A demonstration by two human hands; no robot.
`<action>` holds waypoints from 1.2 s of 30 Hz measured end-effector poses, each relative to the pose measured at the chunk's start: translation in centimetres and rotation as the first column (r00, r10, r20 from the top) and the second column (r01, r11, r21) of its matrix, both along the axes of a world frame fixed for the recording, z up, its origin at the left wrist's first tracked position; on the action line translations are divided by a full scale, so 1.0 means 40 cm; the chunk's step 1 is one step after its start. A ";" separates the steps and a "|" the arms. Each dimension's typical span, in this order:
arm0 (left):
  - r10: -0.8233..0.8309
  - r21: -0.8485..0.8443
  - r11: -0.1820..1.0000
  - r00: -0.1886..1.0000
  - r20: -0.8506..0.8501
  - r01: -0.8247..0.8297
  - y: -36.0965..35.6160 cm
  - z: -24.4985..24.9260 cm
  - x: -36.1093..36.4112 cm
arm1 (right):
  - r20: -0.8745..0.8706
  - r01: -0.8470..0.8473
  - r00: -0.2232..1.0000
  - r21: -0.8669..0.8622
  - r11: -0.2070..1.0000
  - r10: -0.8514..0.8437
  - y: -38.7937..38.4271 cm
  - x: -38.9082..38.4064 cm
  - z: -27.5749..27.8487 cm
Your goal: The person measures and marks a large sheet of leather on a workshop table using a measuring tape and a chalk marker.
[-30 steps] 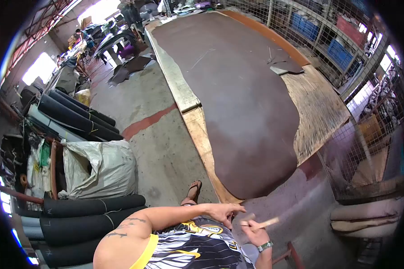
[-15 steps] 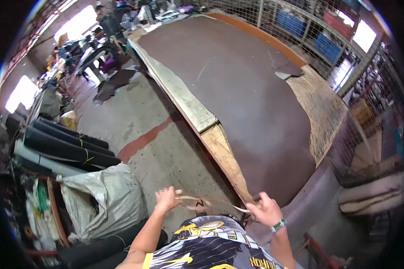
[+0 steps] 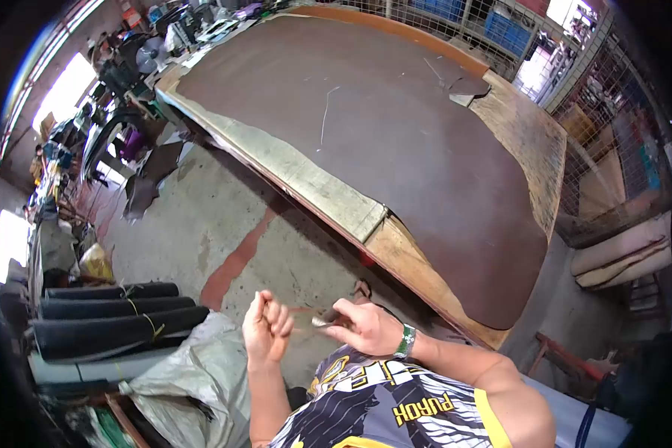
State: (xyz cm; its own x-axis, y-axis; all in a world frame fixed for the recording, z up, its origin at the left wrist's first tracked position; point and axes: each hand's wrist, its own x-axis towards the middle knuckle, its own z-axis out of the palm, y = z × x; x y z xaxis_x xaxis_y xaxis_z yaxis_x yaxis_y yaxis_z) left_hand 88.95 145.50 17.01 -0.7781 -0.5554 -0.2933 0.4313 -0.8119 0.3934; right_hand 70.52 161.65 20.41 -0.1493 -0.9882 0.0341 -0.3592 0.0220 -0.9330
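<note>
My left hand [image 3: 267,328] is closed in a raised fist in front of my torso, holding one end of a thin tan strap [image 3: 302,309]. The strap is blurred by motion. Close by on the right, my right hand [image 3: 364,328], with a green band at the wrist, pinches a small item with a pale, shiny end; the strap runs toward it. A large dark brown leather hide [image 3: 411,149] lies spread over the table [image 3: 351,213] beyond my hands. Neither hand touches the hide.
Dark rolls [image 3: 112,328] and a crumpled pale sack [image 3: 194,373] lie at the lower left. Leather scraps [image 3: 149,179] are on the floor. A wire mesh partition [image 3: 597,127] and pale rolls [image 3: 623,254] stand on the right. A red frame [image 3: 567,355] is at the lower right.
My right hand has moved left, away from the table's edge and close to my left hand. The strap's visible span is shorter. The view has shifted, with the table lower and the sack further left.
</note>
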 end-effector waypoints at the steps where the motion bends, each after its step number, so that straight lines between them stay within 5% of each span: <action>1: -0.050 -0.210 0.973 0.973 0.224 0.098 -0.029 0.039 -0.004 | 0.070 0.053 0.996 0.059 0.997 -0.057 -0.036 -0.007 -0.012; 3: 0.032 -0.512 0.772 0.781 0.623 0.377 -0.075 0.091 -0.020 | 0.201 0.120 0.967 0.177 0.977 -0.155 -0.125 -0.027 -0.037; 5: -0.154 -0.589 0.414 0.690 0.707 0.695 -0.115 0.123 -0.055 | 0.622 -0.136 0.783 0.169 0.976 0.002 -0.240 -0.054 -0.093; 7: -0.233 -0.573 0.105 0.580 0.780 0.813 -0.160 0.160 -0.109 | 0.918 -0.380 0.391 0.230 0.896 -0.069 -0.367 -0.068 -0.099; 8: -0.170 -0.651 0.001 0.642 0.748 0.759 -0.198 0.164 -0.126 | 0.918 -0.374 0.396 0.193 0.907 -0.032 -0.431 -0.089 -0.083; 11: -0.164 -0.484 0.155 0.506 0.847 0.861 -0.330 0.171 -0.111 | 0.984 -0.329 0.153 0.142 0.933 -0.096 -0.611 -0.154 -0.057; 13: -0.163 -0.477 0.457 0.598 0.785 0.751 -0.415 0.146 -0.078 | 0.998 -0.288 -0.019 0.044 0.957 -0.052 -0.703 -0.216 -0.040; 15: -0.079 -0.392 0.646 0.568 0.819 0.655 -0.499 0.117 -0.045 | 0.995 -0.166 -0.076 0.046 0.985 -0.060 -0.769 -0.284 -0.025; 18: 0.128 -0.494 0.644 0.555 0.822 0.584 -0.670 0.065 0.043 | 0.999 0.054 -0.052 0.010 0.998 -0.007 -0.826 -0.396 -0.018; 21: 0.228 -0.479 0.696 0.469 0.853 0.534 -0.888 0.076 0.119 | 0.965 0.304 -0.075 0.263 0.916 -0.252 -0.846 -0.491 -0.041; 23: 0.284 -0.462 0.702 0.382 0.879 0.542 -1.065 0.103 0.144 | 0.962 0.447 -0.150 0.270 0.853 -0.226 -0.844 -0.537 -0.070; 27: 0.484 -0.544 0.468 0.313 0.817 0.697 -1.525 0.160 0.122 | 0.952 0.763 -0.120 0.270 0.588 -0.282 -0.834 -0.578 -0.119; 29: 0.618 -0.541 0.176 0.335 0.711 0.823 -1.785 0.227 0.028 | 0.937 0.857 -0.076 0.236 0.457 -0.342 -0.835 -0.573 -0.152; 31: 0.730 -0.501 -0.092 0.400 0.554 0.861 -2.053 0.285 -0.095 | 0.910 0.937 -0.171 0.269 0.222 -0.379 -0.887 -0.543 -0.143; 33: 0.690 -0.550 -0.151 0.486 0.536 0.821 -2.298 0.325 -0.253 | 0.879 0.949 -0.141 0.251 0.191 -0.455 -0.947 -0.491 -0.125; 34: 0.720 -0.572 -0.273 0.559 0.412 0.774 -2.407 0.343 -0.351 | 0.808 0.933 -0.232 0.343 0.113 -0.541 -1.002 -0.465 -0.099; 35: 0.811 -0.374 -0.408 0.518 0.270 0.833 -2.502 0.368 -0.452 | 0.823 0.927 -0.158 0.314 0.204 -0.546 -1.025 -0.444 -0.114; 36: 0.825 -0.315 -0.509 0.558 0.088 0.801 -2.540 0.367 -0.555 | 0.767 0.936 -0.150 0.313 0.160 -0.624 -1.099 -0.420 -0.084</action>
State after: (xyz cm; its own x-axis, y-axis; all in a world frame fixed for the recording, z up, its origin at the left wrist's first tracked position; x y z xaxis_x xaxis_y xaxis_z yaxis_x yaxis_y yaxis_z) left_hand 66.76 43.91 31.70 -0.8164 -0.4315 0.3838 -0.4943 0.8658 -0.0778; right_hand 53.72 117.68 17.06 -0.9134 -0.0385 -0.4051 0.3713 -0.4863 -0.7910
